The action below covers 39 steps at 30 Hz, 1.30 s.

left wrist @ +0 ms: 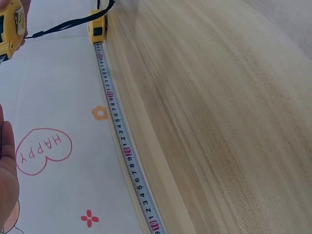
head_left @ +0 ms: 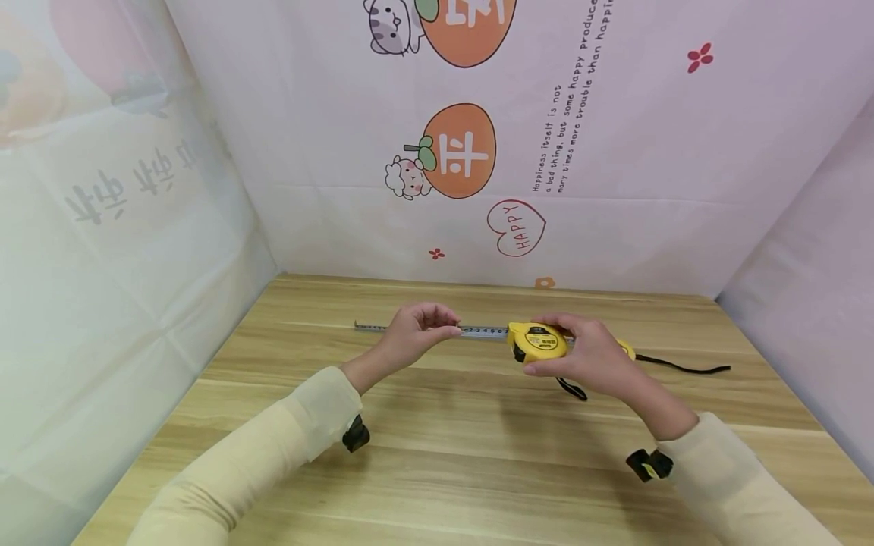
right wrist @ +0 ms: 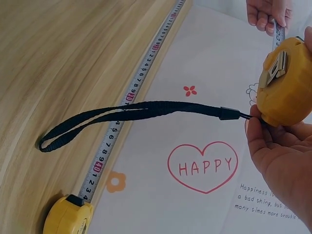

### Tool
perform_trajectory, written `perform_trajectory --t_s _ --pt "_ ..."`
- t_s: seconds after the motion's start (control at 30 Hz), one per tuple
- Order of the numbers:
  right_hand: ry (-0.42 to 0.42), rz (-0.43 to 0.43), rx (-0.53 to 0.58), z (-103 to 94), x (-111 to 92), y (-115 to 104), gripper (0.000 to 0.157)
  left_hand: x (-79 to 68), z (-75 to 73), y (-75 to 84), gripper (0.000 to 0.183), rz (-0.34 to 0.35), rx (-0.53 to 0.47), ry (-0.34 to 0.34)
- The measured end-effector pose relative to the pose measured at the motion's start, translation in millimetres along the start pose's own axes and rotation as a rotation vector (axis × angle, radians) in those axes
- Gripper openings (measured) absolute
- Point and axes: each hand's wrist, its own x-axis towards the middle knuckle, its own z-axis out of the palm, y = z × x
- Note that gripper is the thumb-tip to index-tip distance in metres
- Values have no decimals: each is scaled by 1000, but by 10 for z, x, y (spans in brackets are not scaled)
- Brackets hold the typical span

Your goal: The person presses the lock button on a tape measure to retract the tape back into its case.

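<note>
Your left hand point(head_left: 415, 332), near twelve o'clock, is pinching a short blade point(head_left: 485, 332) between its fingers. Your right hand point(head_left: 592, 355), near one o'clock, is gripping the yellow tape point(head_left: 539, 341) it is running from, above the worktop point(head_left: 437, 455). A second tape point(right wrist: 68, 217), between one and two o'clock, is lying along the far edge, its long blade point(left wrist: 117, 117) reaching to eleven. If your left fingers are slipping, the short blade could be snapping back toward your right fingers; whether it is locked, the views are not showing. Tilting the yellow tape could be twisting or buckling that blade. The black strap point(right wrist: 146, 111) is dangling freely, so lowering your right hand could be snagging the second tape and shifting it.
</note>
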Motion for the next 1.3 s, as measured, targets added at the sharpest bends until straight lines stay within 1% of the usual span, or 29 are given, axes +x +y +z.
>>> perform_trajectory --t_s 0.13,0.43,0.7,0.87,0.93,1.07,1.17,1.3 --pt "-10 7 5 0 4 -15 81 7 14 4 13 -3 -7 -7" --pt "-9 9 8 4 2 -33 83 17 50 32 13 -32 -11 2" --pt "2 -2 5 27 -4 -51 80 -39 69 265 9 -36 -25 1" --pt "0 4 -1 35 0 -46 80 -42 87 299 9 -24 -31 2" --pt "0 -1 -2 36 2 -41 81 -37 91 294 10 -22 -42 -2" --pt "0 -15 3 43 5 -38 80 5 102 122 11 -2 -53 -5" --pt "-2 -21 10 52 7 -43 78 40 115 -6 12 8 -58 -10" --pt "-4 -20 15 61 9 -49 75 40 128 8 14 11 -60 -19"
